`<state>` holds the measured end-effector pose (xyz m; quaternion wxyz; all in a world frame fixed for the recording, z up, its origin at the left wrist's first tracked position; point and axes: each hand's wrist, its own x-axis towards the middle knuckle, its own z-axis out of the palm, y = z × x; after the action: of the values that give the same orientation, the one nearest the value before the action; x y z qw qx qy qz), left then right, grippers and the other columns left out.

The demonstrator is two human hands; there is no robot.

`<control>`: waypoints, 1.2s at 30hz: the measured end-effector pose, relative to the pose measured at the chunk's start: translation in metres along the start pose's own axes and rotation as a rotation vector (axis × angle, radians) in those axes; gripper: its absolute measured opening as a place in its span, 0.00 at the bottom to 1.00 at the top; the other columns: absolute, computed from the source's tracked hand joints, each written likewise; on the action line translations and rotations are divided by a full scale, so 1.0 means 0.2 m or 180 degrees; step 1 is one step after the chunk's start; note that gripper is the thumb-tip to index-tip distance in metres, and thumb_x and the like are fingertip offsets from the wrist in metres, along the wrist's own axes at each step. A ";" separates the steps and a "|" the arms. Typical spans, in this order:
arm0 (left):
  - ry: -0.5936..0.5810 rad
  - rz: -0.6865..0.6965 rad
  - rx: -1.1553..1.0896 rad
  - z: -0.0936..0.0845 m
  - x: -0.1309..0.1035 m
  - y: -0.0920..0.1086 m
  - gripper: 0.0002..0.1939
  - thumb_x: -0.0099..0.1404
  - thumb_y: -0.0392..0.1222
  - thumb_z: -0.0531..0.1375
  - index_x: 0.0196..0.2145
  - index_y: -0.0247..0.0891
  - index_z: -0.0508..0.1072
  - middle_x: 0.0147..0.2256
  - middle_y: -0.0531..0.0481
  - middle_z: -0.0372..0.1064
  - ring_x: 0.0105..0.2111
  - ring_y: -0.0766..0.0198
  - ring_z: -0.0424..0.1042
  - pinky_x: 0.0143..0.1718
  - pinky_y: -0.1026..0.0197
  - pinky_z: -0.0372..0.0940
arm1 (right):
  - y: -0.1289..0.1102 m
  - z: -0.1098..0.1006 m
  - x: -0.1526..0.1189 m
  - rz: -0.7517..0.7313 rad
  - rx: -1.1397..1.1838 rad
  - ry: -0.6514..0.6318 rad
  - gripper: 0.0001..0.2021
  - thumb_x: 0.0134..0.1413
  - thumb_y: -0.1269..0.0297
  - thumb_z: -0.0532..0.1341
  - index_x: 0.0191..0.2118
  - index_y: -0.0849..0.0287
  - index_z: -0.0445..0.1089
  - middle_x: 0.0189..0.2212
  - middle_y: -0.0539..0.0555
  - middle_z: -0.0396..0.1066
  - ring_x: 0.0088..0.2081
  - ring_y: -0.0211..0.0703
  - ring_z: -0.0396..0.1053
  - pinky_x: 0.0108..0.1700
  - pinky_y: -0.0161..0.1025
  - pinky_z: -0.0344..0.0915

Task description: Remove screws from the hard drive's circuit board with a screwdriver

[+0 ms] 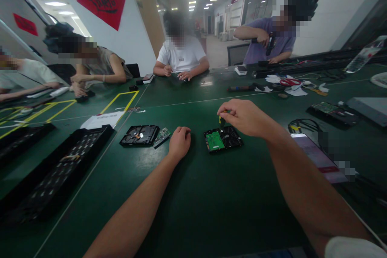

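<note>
A hard drive with a green circuit board (pixel 215 140) lies on the green table (pixel 211 193). Above its far edge, my right hand (pixel 242 117) pinches a small yellow and black screwdriver (pixel 221 121), held upright with its tip down at the drive. Left of this drive, my left hand (pixel 180 142) rests on the table with its fingers curled; whether anything is under them is hidden. Beside that hand lies a loose circuit board (pixel 162 137), and farther left sits a second black hard drive (pixel 140 135).
Black trays (pixel 57 169) stand at the left near a white paper (pixel 104 119). At the right are a phone (pixel 319 157), a cable, another drive (pixel 332 113) and a grey box (pixel 370 109). Several people work across the table; a bottle (pixel 364 56) lies at the far right.
</note>
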<state>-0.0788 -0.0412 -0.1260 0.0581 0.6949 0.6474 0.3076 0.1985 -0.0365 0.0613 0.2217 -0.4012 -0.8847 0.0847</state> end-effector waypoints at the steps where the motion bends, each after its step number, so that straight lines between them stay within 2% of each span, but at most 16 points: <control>1: -0.0004 0.0032 -0.0002 0.00 0.00 0.00 0.10 0.71 0.35 0.57 0.47 0.38 0.75 0.46 0.42 0.73 0.46 0.55 0.74 0.51 0.52 0.69 | 0.00 0.00 0.00 -0.0038 0.0027 0.0001 0.10 0.66 0.67 0.59 0.43 0.58 0.79 0.42 0.56 0.80 0.41 0.46 0.75 0.45 0.40 0.64; 4: 0.0005 0.0052 -0.0002 0.00 0.00 0.00 0.10 0.70 0.35 0.58 0.47 0.38 0.75 0.46 0.42 0.73 0.46 0.55 0.74 0.51 0.53 0.69 | 0.00 -0.01 0.00 -0.0091 0.0029 -0.0018 0.10 0.66 0.68 0.59 0.41 0.57 0.79 0.42 0.56 0.81 0.44 0.47 0.75 0.47 0.39 0.64; 9: 0.0021 0.0001 -0.0006 0.00 0.00 0.00 0.10 0.70 0.35 0.58 0.47 0.39 0.75 0.46 0.43 0.73 0.44 0.56 0.75 0.49 0.54 0.70 | 0.01 -0.02 -0.01 0.0168 -0.0032 -0.0050 0.08 0.65 0.61 0.63 0.39 0.57 0.79 0.35 0.54 0.80 0.36 0.45 0.74 0.39 0.38 0.62; 15: 0.0051 -0.0031 -0.0044 0.00 -0.01 0.01 0.10 0.70 0.36 0.58 0.48 0.38 0.75 0.47 0.43 0.73 0.43 0.56 0.75 0.49 0.53 0.70 | 0.00 -0.01 -0.01 0.0553 -0.0177 -0.0003 0.18 0.62 0.46 0.66 0.33 0.57 0.77 0.31 0.54 0.79 0.32 0.44 0.72 0.34 0.39 0.58; 22: 0.0285 -0.0059 -0.0169 -0.03 -0.01 0.06 0.10 0.71 0.38 0.58 0.49 0.39 0.74 0.48 0.42 0.71 0.42 0.58 0.75 0.50 0.53 0.71 | 0.01 0.00 -0.01 0.0615 -0.0471 0.0112 0.23 0.64 0.41 0.62 0.30 0.57 0.75 0.30 0.55 0.78 0.31 0.45 0.70 0.33 0.40 0.55; 25: 0.0390 0.0217 -0.0295 -0.05 -0.05 0.15 0.09 0.73 0.39 0.57 0.49 0.40 0.73 0.48 0.43 0.71 0.43 0.58 0.74 0.50 0.55 0.71 | 0.01 0.01 0.00 0.0739 -0.0718 0.0158 0.26 0.64 0.38 0.61 0.29 0.57 0.75 0.29 0.57 0.77 0.30 0.47 0.70 0.32 0.41 0.55; 29: 0.0168 0.1105 -0.0600 -0.04 -0.14 0.32 0.11 0.75 0.44 0.56 0.51 0.41 0.73 0.49 0.41 0.70 0.51 0.56 0.72 0.53 0.53 0.70 | 0.00 0.02 0.00 0.0899 -0.1115 0.0138 0.30 0.66 0.36 0.55 0.29 0.57 0.76 0.27 0.60 0.77 0.30 0.50 0.72 0.32 0.42 0.56; 31: -0.0041 0.1471 -0.0635 -0.03 -0.17 0.37 0.14 0.74 0.46 0.58 0.54 0.41 0.72 0.52 0.40 0.69 0.53 0.54 0.70 0.55 0.50 0.70 | -0.01 0.03 0.00 0.0977 -0.1264 0.0105 0.31 0.67 0.36 0.53 0.30 0.58 0.77 0.26 0.61 0.77 0.32 0.53 0.73 0.32 0.43 0.57; 33: -0.0103 0.1651 -0.0599 -0.01 -0.18 0.37 0.19 0.72 0.49 0.61 0.56 0.41 0.71 0.56 0.38 0.66 0.56 0.50 0.69 0.56 0.46 0.70 | -0.02 0.04 0.01 0.1047 -0.1352 0.0078 0.32 0.68 0.35 0.52 0.32 0.58 0.78 0.27 0.62 0.77 0.33 0.56 0.75 0.32 0.43 0.58; 36: -0.0120 0.1622 -0.0536 0.00 -0.16 0.31 0.21 0.70 0.51 0.63 0.57 0.41 0.72 0.59 0.37 0.63 0.60 0.47 0.66 0.59 0.42 0.68 | -0.02 0.04 0.01 0.1061 -0.1285 0.0060 0.29 0.67 0.37 0.54 0.34 0.58 0.78 0.30 0.62 0.78 0.34 0.56 0.75 0.33 0.43 0.58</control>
<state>-0.0242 -0.0811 -0.1064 0.0484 0.8338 0.4225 0.3520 0.1903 -0.0375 0.0561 0.1284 -0.5783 -0.8033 -0.0619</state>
